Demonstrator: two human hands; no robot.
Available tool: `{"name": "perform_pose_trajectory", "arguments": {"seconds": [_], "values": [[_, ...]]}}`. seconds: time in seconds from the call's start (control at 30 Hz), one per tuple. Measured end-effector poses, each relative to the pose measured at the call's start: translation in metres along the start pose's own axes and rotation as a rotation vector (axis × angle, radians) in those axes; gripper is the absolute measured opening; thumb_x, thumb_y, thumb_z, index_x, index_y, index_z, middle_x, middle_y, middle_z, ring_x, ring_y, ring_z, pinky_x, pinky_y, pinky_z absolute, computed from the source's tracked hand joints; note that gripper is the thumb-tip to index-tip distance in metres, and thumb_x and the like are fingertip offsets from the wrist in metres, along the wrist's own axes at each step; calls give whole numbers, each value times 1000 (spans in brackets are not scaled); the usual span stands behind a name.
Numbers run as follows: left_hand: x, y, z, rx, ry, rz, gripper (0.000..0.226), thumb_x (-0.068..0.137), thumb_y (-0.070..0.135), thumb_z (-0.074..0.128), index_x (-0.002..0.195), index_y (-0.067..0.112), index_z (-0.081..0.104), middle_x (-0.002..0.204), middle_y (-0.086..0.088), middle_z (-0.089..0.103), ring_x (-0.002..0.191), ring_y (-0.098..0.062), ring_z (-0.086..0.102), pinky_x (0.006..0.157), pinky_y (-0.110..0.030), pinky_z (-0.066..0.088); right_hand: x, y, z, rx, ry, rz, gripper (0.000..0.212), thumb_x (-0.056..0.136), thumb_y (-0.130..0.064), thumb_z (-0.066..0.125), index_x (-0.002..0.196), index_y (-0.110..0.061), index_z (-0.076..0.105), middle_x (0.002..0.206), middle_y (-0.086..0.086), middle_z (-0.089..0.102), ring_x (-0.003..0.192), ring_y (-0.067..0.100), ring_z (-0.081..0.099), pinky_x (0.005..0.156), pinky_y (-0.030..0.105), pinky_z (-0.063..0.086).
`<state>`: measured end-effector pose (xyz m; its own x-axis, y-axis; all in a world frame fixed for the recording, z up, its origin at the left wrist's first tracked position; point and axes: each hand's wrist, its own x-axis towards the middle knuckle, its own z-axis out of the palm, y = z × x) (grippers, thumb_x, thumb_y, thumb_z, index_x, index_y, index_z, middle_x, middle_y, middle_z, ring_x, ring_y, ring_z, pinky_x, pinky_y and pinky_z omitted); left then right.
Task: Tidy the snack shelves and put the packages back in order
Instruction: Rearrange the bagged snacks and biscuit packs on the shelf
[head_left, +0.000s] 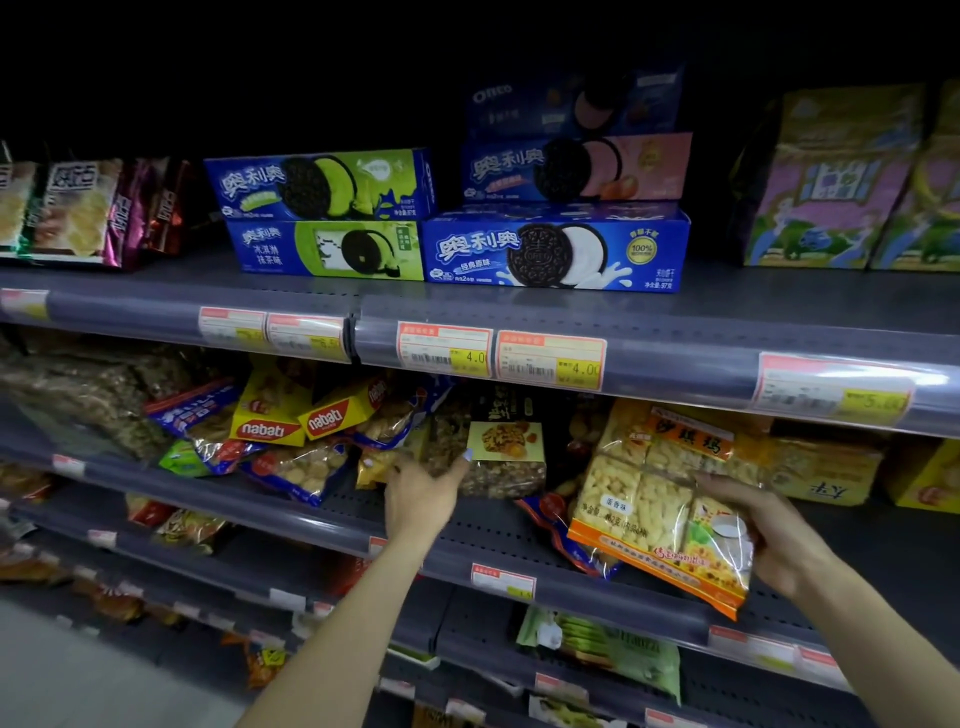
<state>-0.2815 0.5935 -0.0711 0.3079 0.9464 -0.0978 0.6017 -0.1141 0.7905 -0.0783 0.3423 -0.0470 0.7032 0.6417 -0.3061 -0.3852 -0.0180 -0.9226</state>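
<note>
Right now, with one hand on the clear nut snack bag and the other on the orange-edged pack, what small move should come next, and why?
Probably slide the orange-edged clear pack of pale rice bars back onto the middle shelf: the right hand grips it tilted, its corner overhanging the edge, while the left hand only holds the clear nut snack bag.
</note>
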Motion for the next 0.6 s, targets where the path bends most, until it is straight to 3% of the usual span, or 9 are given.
{"name": "perform_pose_trajectory", "arguments": {"seconds": [0.1, 0.2, 0.27, 0.33, 0.47, 0.53, 0.6], "values": [[3, 6, 8, -40, -77, -92, 93, 79, 65, 59, 143, 2, 33, 144, -19, 32, 123, -38, 44, 99, -40, 41, 2, 2, 1, 0, 7, -6, 54, 69, -15, 67, 120, 2, 59, 97, 16, 71, 68, 22, 73, 50, 25, 54], [11, 8, 16, -302, -86, -195, 107, 76, 57, 69, 151, 6, 13, 151, -17, 14, 129, -38, 37, 102, -44, 43, 2, 3, 2, 16, -6, -28, 43, 81, -8, 63, 122, 1, 58, 93, 9, 70, 70, 19, 69, 52, 23, 50], [14, 6, 20, -475, -74, -256, 109, 74, 51, 74, 152, 11, 9, 152, -17, 14, 127, -36, 40, 98, -47, 48, 1, 2, 3, 35, -4, -23, 39, 86, -6, 59, 124, 1, 56, 92, 6, 68, 74, 15, 65, 55, 22, 45], [15, 7, 22, -586, -48, -299, 103, 75, 43, 77, 151, 13, 14, 149, -17, 18, 123, -35, 44, 91, -46, 53, 2, 3, 1, 28, 1, -9, 45, 81, -8, 62, 124, 2, 56, 93, 9, 69, 72, 19, 68, 54, 23, 49], [15, 16, 23, -771, -25, -383, 95, 75, 31, 80, 149, 19, 21, 144, -15, 27, 120, -33, 46, 81, -42, 57, 11, 8, -7, -12, -21, -6, 84, 45, -24, 88, 120, -1, 59, 97, 18, 73, 72, 27, 73, 50, 29, 56], [13, 20, 24, -771, -24, -421, 99, 75, 30, 79, 150, 22, 16, 146, -16, 25, 122, -33, 45, 87, -42, 54, 11, 7, -6, -27, -25, -17, 98, 28, -32, 95, 115, -4, 61, 98, 19, 73, 74, 28, 73, 51, 31, 56], [9, 21, 27, -712, -49, -417, 109, 76, 33, 79, 152, 25, 2, 152, -16, 20, 129, -35, 40, 100, -47, 45, 11, 6, -5, -14, -29, -24, 78, 50, -25, 85, 120, -2, 59, 100, 19, 72, 72, 27, 73, 53, 31, 56]]}}
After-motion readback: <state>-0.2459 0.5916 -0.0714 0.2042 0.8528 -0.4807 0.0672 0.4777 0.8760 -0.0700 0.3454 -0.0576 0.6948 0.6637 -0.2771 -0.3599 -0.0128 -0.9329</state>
